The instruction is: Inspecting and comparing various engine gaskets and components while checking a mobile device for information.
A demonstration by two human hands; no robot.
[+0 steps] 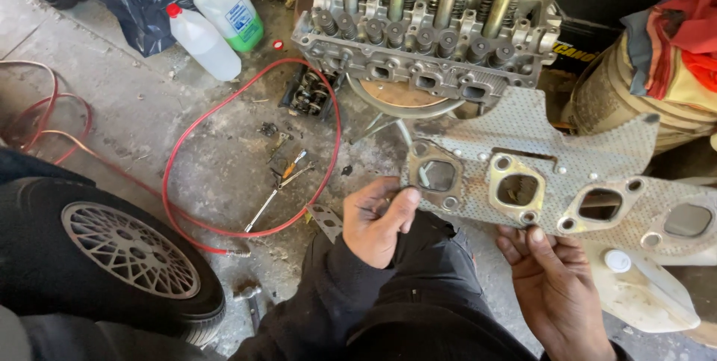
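A person's left hand [379,219] pinches the near end of a perforated metal gasket [553,167], thumb over its edge; the right hand [549,275] grasps the lower rim from beneath, fingers curled under; the gasket hangs level above the knees; beyond it, an engine cylinder head [426,40] sits raised; a red hose [224,152] loops across the concrete floor [149,107] beside two plastic jugs [216,21].

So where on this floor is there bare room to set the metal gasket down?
Bare concrete lies left of the red hose loop, between it, the plastic jugs and the wheel. Inside the loop it is crowded with small tools. Both the left hand and right hand hold the gasket before the cylinder head.
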